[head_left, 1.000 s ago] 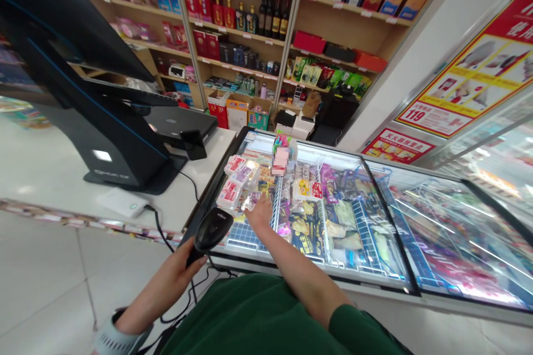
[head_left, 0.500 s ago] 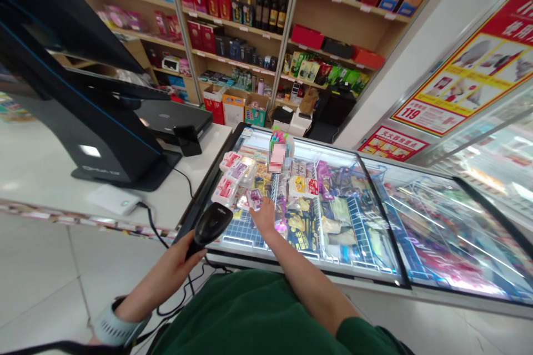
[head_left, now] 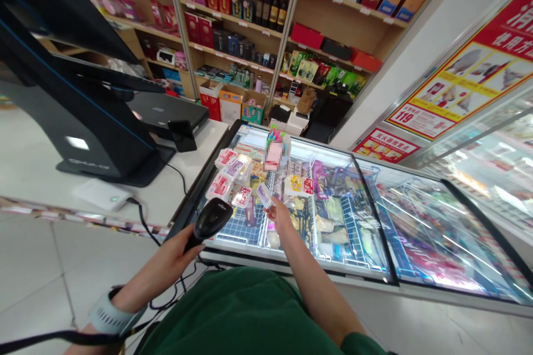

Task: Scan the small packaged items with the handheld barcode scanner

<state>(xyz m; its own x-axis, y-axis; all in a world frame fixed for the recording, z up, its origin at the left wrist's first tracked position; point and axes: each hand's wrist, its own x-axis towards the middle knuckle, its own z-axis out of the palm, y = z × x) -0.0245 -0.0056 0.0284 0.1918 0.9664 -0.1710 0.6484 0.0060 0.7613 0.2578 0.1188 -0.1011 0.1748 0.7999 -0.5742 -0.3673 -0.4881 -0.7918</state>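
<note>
Handheld barcode scanner (head_left: 213,217), black: grasped in left grip (head_left: 184,248), left of centre. Purple-labelled pack (head_left: 264,195): pinched, tilted, in right grip (head_left: 281,218), at centre. Four labelled packs (head_left: 220,185): clustered on glass-topped freezer (head_left: 373,213), left of centre. Yellow-and-red-labelled packaging (head_left: 295,184): laid right of centre. Progress: one pack held, others set down; which have been scanned cannot be told.

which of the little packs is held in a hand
The purple-and-white pack gripped at its near end by the right hand; the other packs lie on the glass freezer top.
</note>
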